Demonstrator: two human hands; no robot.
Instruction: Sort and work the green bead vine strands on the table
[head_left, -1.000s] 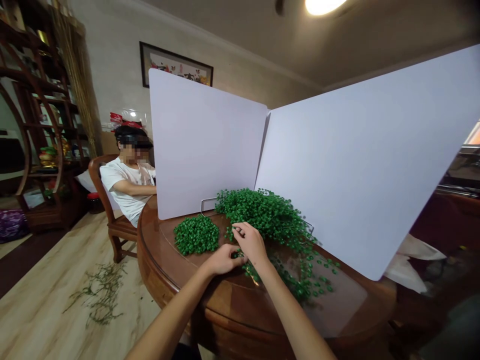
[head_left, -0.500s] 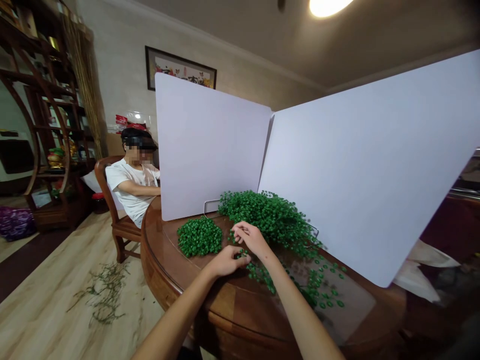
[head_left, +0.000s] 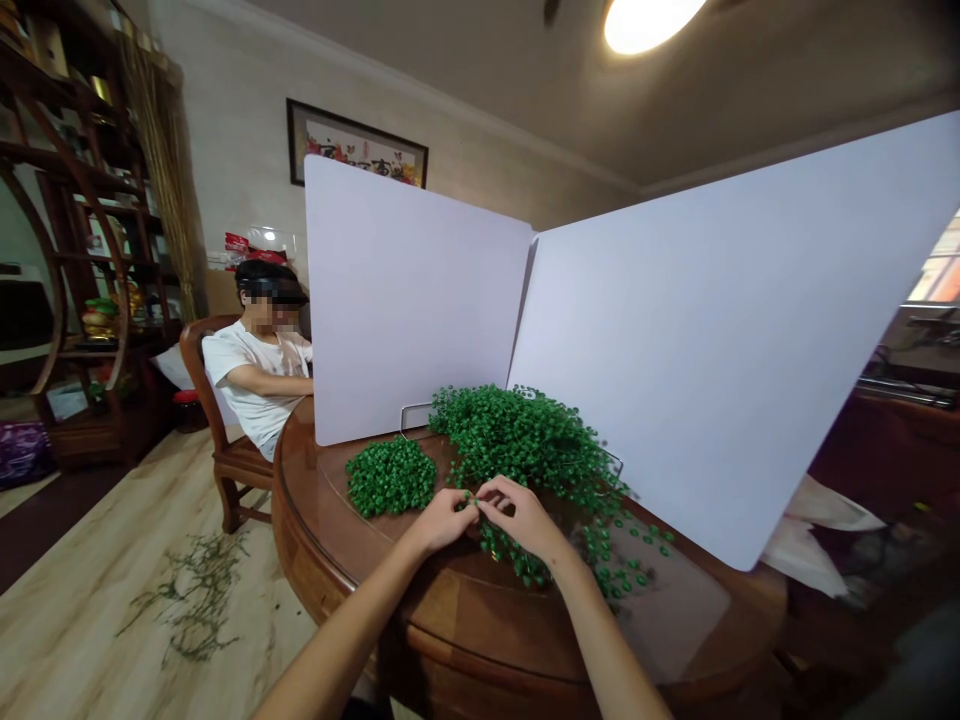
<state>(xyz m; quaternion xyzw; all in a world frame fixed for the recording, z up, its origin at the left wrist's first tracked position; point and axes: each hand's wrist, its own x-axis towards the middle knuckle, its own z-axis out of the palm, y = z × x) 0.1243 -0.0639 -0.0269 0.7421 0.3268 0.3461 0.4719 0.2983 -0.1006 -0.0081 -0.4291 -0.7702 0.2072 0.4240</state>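
My left hand (head_left: 447, 519) pinches a small round green piece (head_left: 466, 496) between thumb and fingers, above the near part of the table. Close against it, my right hand (head_left: 520, 513) has its thumb and fingertips closed at the same spot; what they grip is too small to make out. Beyond my hands spreads a large heap of shiny green round pieces on thin stems (head_left: 517, 425). A smaller pile of loose green pieces (head_left: 390, 476) lies to the left. More stemmed pieces (head_left: 611, 560) trail beneath and to the right of my right hand.
The round wooden table (head_left: 315, 520) carries two upright white boards (head_left: 420, 300) behind the heap, with metal feet. A person in a white shirt (head_left: 255, 375) sits on a wooden chair (head_left: 199, 365) to the left. Stripped stems (head_left: 196, 600) litter the floor.
My right hand has come down and toward me to meet my left hand fingertip to fingertip. My left hand has shifted slightly left. The view has turned a little.
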